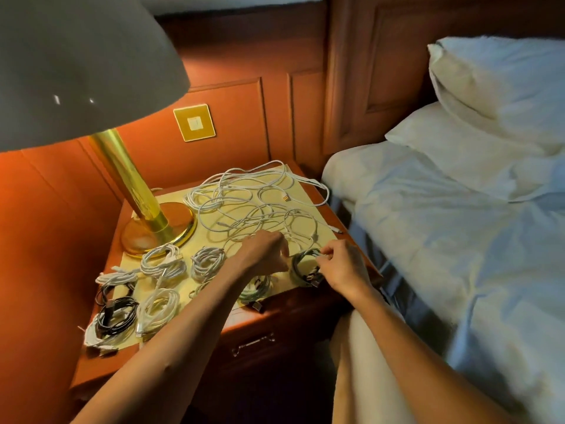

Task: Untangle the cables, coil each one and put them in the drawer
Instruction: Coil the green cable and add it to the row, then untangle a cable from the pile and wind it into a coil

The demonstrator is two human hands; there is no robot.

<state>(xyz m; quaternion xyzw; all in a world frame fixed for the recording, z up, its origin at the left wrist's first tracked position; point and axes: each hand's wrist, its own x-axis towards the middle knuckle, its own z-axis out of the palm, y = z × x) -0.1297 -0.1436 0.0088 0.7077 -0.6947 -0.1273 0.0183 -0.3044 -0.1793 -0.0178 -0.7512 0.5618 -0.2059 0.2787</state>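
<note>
Pale greenish coiled cable point(301, 266): pinched at its right rim by right hand point(342, 267). Left hand point(266, 252), fingers curled on a white strand point(287, 237), sits just left; loose white tangle point(253, 197) lies beyond.

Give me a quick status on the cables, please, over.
Left hand pinching loose white tangle; right hand gripping greenish coil. Several coils done, on nightstand. Drawer shut. Lamp base beside the tangle.

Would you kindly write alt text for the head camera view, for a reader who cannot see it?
Over a wooden nightstand, a person's right hand pinches a coiled cable while the left hand pinches a strand of the tangled white cables behind. Finished coils lie at left by a brass lamp; the drawer is closed.
</note>
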